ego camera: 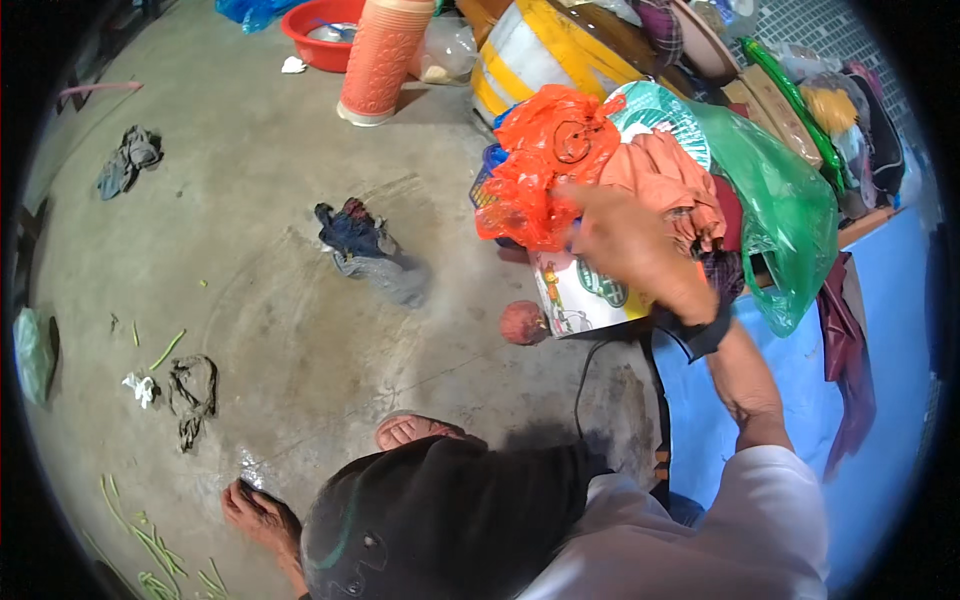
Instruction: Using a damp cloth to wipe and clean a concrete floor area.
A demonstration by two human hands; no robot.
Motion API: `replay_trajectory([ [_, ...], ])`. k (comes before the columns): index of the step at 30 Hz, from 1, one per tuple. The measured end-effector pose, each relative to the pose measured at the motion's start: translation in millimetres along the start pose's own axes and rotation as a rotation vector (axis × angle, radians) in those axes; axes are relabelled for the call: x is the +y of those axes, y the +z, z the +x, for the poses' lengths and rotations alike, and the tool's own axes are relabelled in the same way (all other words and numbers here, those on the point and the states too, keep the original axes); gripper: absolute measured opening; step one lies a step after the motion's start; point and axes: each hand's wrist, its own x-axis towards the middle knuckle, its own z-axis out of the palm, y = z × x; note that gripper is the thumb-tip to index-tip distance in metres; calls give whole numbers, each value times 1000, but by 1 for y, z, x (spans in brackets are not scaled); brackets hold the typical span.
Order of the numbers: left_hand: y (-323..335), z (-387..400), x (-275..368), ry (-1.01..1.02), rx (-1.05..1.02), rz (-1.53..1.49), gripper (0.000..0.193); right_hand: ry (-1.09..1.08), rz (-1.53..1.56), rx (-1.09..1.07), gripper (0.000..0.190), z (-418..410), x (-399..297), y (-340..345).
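Note:
My right hand (634, 244), blurred and with a dark band at the wrist, is over a white printed carton (581, 300). Its fingers reach the edge of a bright red plastic bag (536, 172); whether they grip it is unclear. Beside the bag lie a salmon-coloured cloth (660, 176) and a green plastic bag (780, 202). Low on the left, my left hand (259, 517) hangs past my dark-trousered knee, fingers bent. Something dark shows at its fingertips, too small to name. A bundle of dark and grey rags (367, 251) lies on the concrete floor (262, 225) ahead.
A round reddish object (523, 322) sits against the carton. A salmon thermos flask (386, 60) stands near a red basin (307, 37). Green vegetable stalks (154, 547) and a grey rag (131, 161) lie leftward. At right is a blue surface (757, 375) with a maroon cloth (847, 360).

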Motion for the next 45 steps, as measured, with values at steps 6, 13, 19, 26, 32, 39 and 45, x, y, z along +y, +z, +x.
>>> replay_trajectory([
  [6,2,4,6,47,16,-50,31,-439,296,-260,63,24,-53,175],
  [13,7,1,0,40,44,-43,29,-344,259,29,59,72,-75,254],
  [19,5,0,-2,59,25,-15,29,-171,416,91,51,62,-70,263],
  [26,6,2,-2,125,53,-16,29,203,294,172,52,-13,-35,270],
  [32,8,2,2,71,26,-35,29,353,212,210,54,42,-3,282],
  [39,7,4,8,20,10,40,30,518,221,146,54,103,-2,284],
  [45,12,4,-6,109,56,106,37,-18,311,276,49,81,-92,296],
])
